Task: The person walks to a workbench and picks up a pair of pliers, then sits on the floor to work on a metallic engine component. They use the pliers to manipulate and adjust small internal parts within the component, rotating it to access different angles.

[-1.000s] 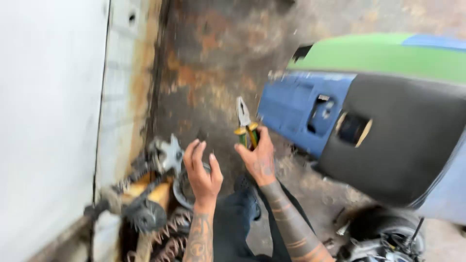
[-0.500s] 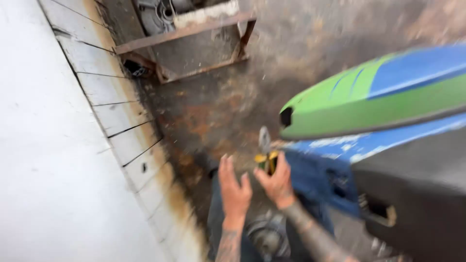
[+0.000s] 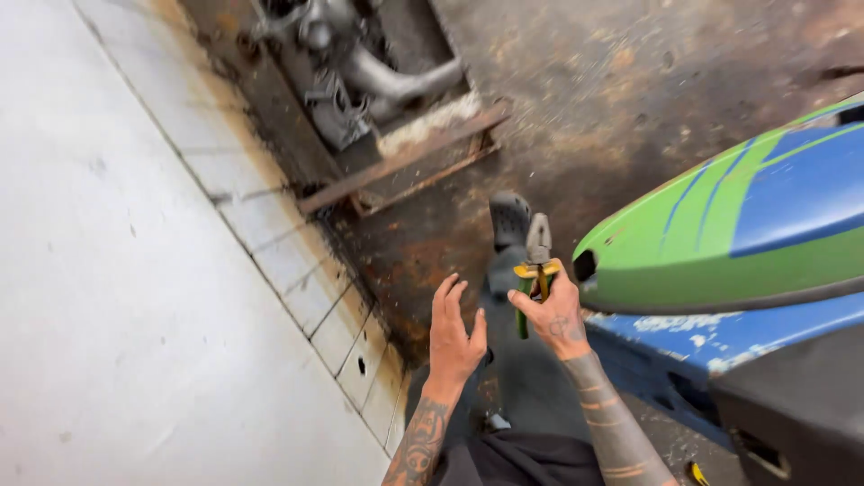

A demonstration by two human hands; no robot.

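**Right hand on pliers, left hand free, beside scooter panel**

Right hand (image 3: 556, 315): fingers wrapped tight round the handles of 1 pair of pliers (image 3: 535, 265). Grips are yellow and green, metal head points up and away from the person. Whether the pliers' tips are parted or together: cannot tell, too blurred. Nothing visible between the tips.

Pliers sit above the person's dark trouser leg (image 3: 526, 378), just beside the nose of the scooter body panel (image 3: 720, 243); from this angle not clear if they touch it.

Left hand (image 3: 453, 333): fingers spread, palm away from the camera, gripping nothing. It hovers near the right hand, apart from it, over the leg and the floor edge. Both forearms tattooed.

Dark shoe (image 3: 509, 219) at the end of the leg, directly behind the pliers' head in the head view.

Scooter panel: green top with blue stripes, blue scuffed section below it, black part (image 3: 792, 405) at lower right. Small dark opening at the green nose, close to the right hand's knuckles.

Floor (image 3: 612, 99): stained, rusty concrete. Left side: white tiled wall (image 3: 117, 297), grimy along the bottom row.

Top centre: rusty metal frame (image 3: 405, 162) on the floor, grey metal engine-like parts (image 3: 360, 72) lying within it, well apart from both hands.
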